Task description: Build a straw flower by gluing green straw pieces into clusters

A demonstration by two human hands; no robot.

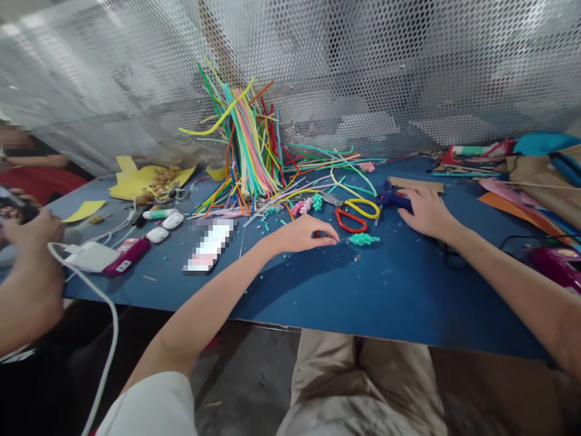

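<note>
My left hand (313,235) pinches the thin stem of a small teal fuzzy leaf-shaped piece (364,240) just above the blue table (290,303). To the right, my right hand (424,211) is closed around a dark blue tool (394,197), which looks like a glue gun; its grip is partly hidden under the fingers. Between the hands lie scissors with one red and one yellow handle (362,208). Behind my left hand are a pink fuzzy piece (301,207) and another teal one (316,201).
A tall bundle of coloured pipe cleaners (249,145) stands at the back by the perforated metal screen (363,66). A phone (211,245), earbud cases, a charger (93,256) and cables lie left. Another person's arm (34,278) is far left. Coloured paper (521,209) lies right.
</note>
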